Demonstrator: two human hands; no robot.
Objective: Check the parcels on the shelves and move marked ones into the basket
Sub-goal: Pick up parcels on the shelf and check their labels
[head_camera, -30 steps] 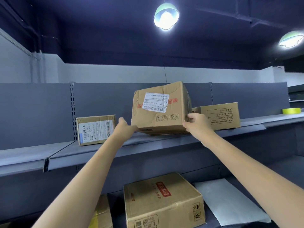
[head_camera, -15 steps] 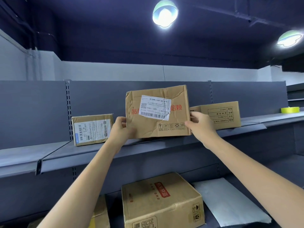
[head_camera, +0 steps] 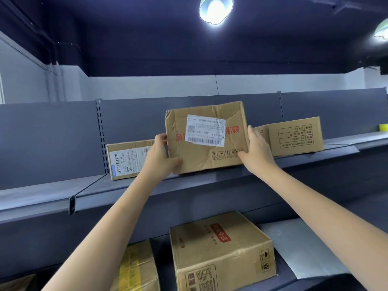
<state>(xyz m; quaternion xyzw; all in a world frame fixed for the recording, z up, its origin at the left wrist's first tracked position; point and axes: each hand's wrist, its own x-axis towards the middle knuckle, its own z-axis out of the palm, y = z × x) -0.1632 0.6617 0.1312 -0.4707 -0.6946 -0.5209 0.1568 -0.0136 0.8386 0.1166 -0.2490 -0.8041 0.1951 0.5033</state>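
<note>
The print on the white label [head_camera: 205,130] of the held parcel [head_camera: 206,139] is too small and blurred to read. The left hand [head_camera: 160,157] covers part of the parcel's red lettering and one end of the box behind it [head_camera: 128,159]. The right hand [head_camera: 255,153] hides the parcel's lower corner. A taped box [head_camera: 136,267] and a large carton [head_camera: 222,253] below are cut off by the bottom edge. A yellow tape roll [head_camera: 383,127] is cropped at the right edge.

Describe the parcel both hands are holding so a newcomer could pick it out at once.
Find the upper grey shelf running across the view, where three cardboard boxes sit in a row. The held parcel is the middle one, gripped by the left hand and right hand. Unlike its neighbours, it is creased, with red printed characters and a peeling white shipping label.
</note>
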